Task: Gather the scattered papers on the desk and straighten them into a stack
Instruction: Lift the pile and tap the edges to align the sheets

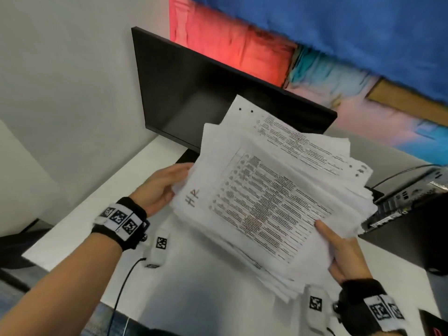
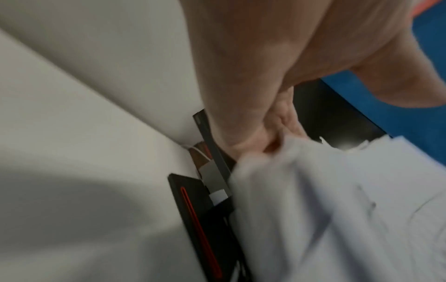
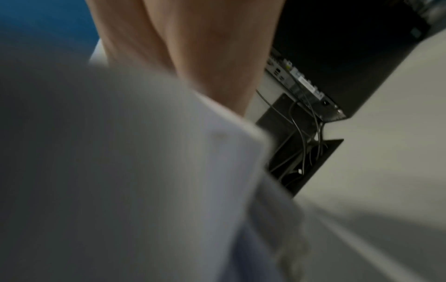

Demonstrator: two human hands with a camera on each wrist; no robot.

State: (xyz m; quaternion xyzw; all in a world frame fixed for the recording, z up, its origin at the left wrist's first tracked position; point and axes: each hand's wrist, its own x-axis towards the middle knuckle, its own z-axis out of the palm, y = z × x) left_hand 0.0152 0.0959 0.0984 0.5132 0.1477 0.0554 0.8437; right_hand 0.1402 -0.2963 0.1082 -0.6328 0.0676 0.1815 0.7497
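Open desk at the left and near side; the far side and right side are blocked.

The white desk (image 1: 80,214) is bare at its left part and along the near edge, so a hand can pass there. The black monitor (image 1: 194,93) stands at the far side and closes that way. At the right, a black computer case (image 1: 412,226) with cables (image 3: 301,137) blocks the path. The bundle of papers (image 1: 266,202), held above the desk, covers the middle.
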